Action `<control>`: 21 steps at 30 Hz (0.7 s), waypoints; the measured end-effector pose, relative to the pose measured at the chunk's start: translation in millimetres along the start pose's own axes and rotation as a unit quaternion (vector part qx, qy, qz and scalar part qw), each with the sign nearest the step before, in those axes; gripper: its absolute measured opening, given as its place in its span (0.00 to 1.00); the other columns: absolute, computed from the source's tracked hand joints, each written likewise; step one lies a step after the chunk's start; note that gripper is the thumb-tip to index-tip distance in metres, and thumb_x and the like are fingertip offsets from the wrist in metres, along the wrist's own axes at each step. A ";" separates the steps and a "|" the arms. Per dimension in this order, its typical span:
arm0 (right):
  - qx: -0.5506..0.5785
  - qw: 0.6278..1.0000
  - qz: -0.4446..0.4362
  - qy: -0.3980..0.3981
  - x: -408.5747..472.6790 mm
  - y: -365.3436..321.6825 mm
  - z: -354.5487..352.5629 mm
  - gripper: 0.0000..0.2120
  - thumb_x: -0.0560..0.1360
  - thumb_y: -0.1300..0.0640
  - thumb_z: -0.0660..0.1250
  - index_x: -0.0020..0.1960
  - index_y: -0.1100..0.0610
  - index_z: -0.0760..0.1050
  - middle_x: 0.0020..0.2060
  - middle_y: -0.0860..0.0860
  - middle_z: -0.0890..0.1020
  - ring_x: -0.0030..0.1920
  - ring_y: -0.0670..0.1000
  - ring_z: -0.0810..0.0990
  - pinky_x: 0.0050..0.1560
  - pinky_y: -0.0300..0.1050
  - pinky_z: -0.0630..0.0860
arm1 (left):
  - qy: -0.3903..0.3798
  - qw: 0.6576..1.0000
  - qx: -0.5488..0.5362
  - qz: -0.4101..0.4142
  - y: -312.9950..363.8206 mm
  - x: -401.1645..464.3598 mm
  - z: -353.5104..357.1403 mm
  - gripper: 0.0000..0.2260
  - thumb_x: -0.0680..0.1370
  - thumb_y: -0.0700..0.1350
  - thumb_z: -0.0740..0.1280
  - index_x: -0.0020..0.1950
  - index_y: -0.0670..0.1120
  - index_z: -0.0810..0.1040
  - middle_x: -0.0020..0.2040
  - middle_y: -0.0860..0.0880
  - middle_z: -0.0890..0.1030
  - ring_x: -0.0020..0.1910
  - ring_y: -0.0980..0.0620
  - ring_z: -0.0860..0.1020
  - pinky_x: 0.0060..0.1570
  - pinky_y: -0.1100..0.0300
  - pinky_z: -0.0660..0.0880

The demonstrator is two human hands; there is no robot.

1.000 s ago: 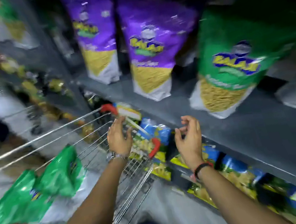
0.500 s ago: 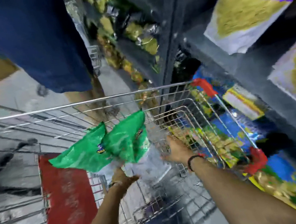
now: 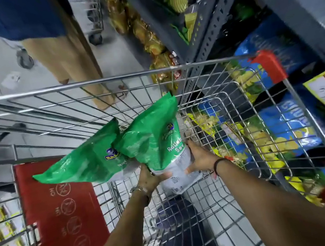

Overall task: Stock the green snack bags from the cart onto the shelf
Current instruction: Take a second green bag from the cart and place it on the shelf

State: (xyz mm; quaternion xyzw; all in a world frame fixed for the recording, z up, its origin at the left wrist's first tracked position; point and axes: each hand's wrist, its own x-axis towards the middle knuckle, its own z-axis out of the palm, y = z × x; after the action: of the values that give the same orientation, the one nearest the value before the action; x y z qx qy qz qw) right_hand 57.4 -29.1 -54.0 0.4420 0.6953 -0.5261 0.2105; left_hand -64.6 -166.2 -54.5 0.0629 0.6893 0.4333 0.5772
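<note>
Two green snack bags stand tilted inside the wire cart (image 3: 108, 79). The right green bag (image 3: 155, 138) has a clear lower part, and both my hands are on it. My left hand (image 3: 148, 178) grips its lower left edge. Against its lower right side presses my right hand (image 3: 200, 158), fingers spread along the clear part. The left green bag (image 3: 85, 164) leans against the first one and no hand holds it. The grey shelf (image 3: 287, 1) rises on the right, beyond the cart.
A red flap (image 3: 59, 213) with printed symbols lies at the cart's left. Blue and yellow snack bags (image 3: 281, 125) fill the low shelf past the cart's right wall. A person (image 3: 55, 44) stands ahead on the tiled floor, beside another trolley's wheels (image 3: 25, 60).
My view swung from the shelf down to the cart. Both hands dropped from the cart's edge into the basket and closed on the right green bag.
</note>
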 end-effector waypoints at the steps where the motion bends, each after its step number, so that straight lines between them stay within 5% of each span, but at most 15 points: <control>1: -0.006 1.000 0.002 0.014 -6.5 0.2 -1.3 0.42 0.61 0.65 0.76 0.67 0.55 0.56 0.65 0.57 0.70 0.65 0.59 0.69 0.63 0.53 0.69 | -0.001 1.000 0.006 -0.007 1.2 -5.0 1.7 0.33 0.65 0.28 0.71 0.65 0.40 0.60 0.66 0.38 0.70 0.62 0.42 0.71 0.63 0.49 0.68; 7: -0.005 0.993 -0.035 0.113 -74.8 -1.0 -28.5 0.47 0.60 0.60 0.78 0.69 0.52 0.52 0.69 0.58 0.67 0.67 0.60 0.66 0.63 0.55 0.69 | 0.017 0.999 0.052 0.001 37.6 -47.8 31.1 0.48 0.62 0.37 0.76 0.72 0.42 0.47 0.74 0.38 0.54 0.71 0.39 0.57 0.68 0.46 0.61; 9: 0.024 0.984 -0.077 0.161 -109.8 -1.7 -41.3 0.46 0.59 0.61 0.78 0.68 0.54 0.55 0.66 0.57 0.70 0.66 0.58 0.68 0.63 0.54 0.69 | 0.022 0.994 0.091 0.048 56.1 -71.3 47.4 0.48 0.60 0.40 0.77 0.71 0.39 0.51 0.73 0.37 0.58 0.70 0.38 0.59 0.67 0.45 0.62; 11: 0.063 0.970 -0.115 0.205 -147.7 0.4 -54.0 0.43 0.58 0.61 0.78 0.66 0.56 0.58 0.64 0.56 0.72 0.64 0.57 0.69 0.63 0.52 0.70 | 0.037 0.981 0.140 0.127 75.6 -97.8 63.9 0.36 0.59 0.40 0.78 0.61 0.37 0.62 0.60 0.42 0.72 0.61 0.41 0.69 0.56 0.57 0.72; 12: 0.076 0.961 -0.129 0.232 -169.4 3.5 -60.7 0.42 0.58 0.62 0.78 0.65 0.57 0.59 0.63 0.56 0.73 0.63 0.56 0.70 0.61 0.48 0.70 | 0.038 0.972 0.153 0.174 86.6 -114.7 75.4 0.30 0.59 0.39 0.78 0.54 0.40 0.65 0.50 0.49 0.74 0.52 0.46 0.72 0.46 0.69 0.73; 14: 0.098 0.940 -0.163 0.285 -211.1 11.7 -71.4 0.40 0.58 0.63 0.78 0.64 0.57 0.61 0.59 0.53 0.75 0.61 0.54 0.73 0.54 0.41 0.70 | 0.022 0.953 0.168 0.253 104.3 -143.9 95.9 0.27 0.59 0.38 0.78 0.49 0.45 0.65 0.40 0.56 0.70 0.40 0.57 0.70 0.32 0.77 0.69; 21: 0.126 0.858 -0.209 0.452 -365.6 74.1 -89.3 0.40 0.56 0.57 0.79 0.63 0.53 0.64 0.60 0.55 0.75 0.61 0.55 0.73 0.61 0.53 0.72 | -0.124 0.896 0.229 0.359 131.4 -241.7 192.2 0.29 0.59 0.39 0.78 0.55 0.48 0.69 0.50 0.53 0.77 0.53 0.51 0.74 0.46 0.70 0.71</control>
State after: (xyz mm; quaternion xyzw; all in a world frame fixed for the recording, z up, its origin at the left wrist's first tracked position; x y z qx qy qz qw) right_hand 325.0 -86.7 214.6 0.4985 0.7179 -0.3829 -0.2993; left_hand 123.2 -126.2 220.7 0.4898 0.6229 0.4299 0.4328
